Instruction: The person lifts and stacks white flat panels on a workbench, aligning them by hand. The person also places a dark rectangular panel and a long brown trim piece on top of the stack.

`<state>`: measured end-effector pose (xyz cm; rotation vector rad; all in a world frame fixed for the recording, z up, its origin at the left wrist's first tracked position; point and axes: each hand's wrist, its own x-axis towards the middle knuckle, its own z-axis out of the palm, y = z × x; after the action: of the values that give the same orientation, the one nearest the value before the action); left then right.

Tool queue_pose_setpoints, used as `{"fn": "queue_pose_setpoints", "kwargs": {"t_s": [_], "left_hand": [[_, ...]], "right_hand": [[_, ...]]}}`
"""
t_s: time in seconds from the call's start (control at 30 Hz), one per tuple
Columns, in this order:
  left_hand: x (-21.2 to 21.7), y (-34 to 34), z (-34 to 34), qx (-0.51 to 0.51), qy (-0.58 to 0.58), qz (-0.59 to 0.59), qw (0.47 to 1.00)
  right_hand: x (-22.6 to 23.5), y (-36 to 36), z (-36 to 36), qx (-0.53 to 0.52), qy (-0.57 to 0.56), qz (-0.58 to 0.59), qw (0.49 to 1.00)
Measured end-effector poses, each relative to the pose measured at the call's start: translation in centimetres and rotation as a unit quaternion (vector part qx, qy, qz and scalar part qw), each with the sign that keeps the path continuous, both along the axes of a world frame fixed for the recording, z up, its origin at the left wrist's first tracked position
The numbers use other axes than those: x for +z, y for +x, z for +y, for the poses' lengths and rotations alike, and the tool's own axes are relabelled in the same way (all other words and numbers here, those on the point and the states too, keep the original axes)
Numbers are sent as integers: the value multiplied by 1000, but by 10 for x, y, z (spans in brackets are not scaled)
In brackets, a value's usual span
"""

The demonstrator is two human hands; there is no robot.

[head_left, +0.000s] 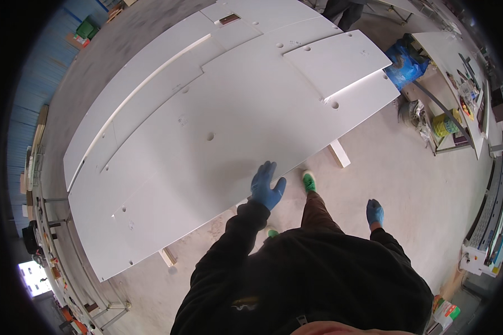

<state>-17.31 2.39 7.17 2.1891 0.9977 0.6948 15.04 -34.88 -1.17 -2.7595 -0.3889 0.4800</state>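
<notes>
A large white panel (251,106), with several round holes along it, spreads out in front of me and to the left. My left hand (267,187), in a blue glove, is at the panel's near edge with thumb and fingers apart. It holds nothing; whether it touches the surface I cannot tell. My right hand (375,213), gloved in blue too, hangs over the floor at my right side, away from the panel. Its fingers look stretched out and close together, with nothing visible in them. A smaller white panel (343,61) lies on the large one at the far right.
White blocks (339,153) stick out beneath the near edge. On the right, a workbench (447,53) carries tools, with a blue bag (405,64) and a yellow-green bucket (446,124) beside it. Another person's legs (345,12) show beyond the panels. Metal frames (114,315) stand lower left.
</notes>
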Motion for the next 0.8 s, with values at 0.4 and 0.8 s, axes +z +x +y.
{"fn": "queue_pose_setpoints", "kwargs": {"t_s": [0.4, 0.8], "left_hand": [[8, 249, 85, 93, -7, -17, 995], [-16, 353, 168, 138, -327, -119, 927]], "right_hand": [[28, 291, 95, 67, 111, -40, 991], [93, 498, 258, 34, 224, -102, 969]]}}
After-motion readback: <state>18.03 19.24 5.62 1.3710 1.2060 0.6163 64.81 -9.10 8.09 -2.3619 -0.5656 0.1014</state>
